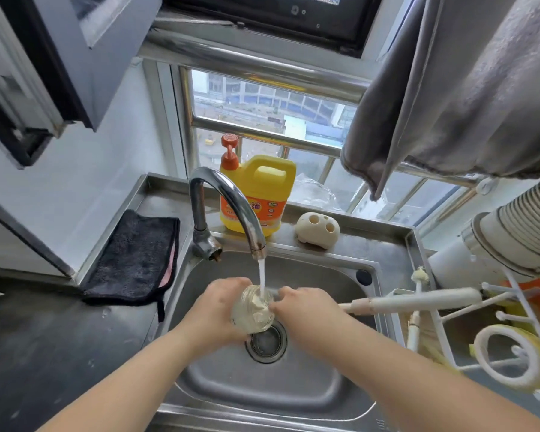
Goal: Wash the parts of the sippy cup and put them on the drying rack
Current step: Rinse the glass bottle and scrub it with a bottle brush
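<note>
Clear ribbed plastic cup point(253, 310) was over the steel sink point(293, 385), under the tap point(228, 201) stream, water running in. Left hand point(214, 307) fingers wrapped its side; right hand point(306, 310) fingers pinched its rim. White wire drying rack point(493, 332) sat at counter's right edge.

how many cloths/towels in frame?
2. A black cloth lies flat on the counter left of the sink; a grey towel hangs at upper right by the window. Others may be out of view.

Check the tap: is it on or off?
On. A stream of water falls from the tap into the clear cup that both hands hold.
</note>
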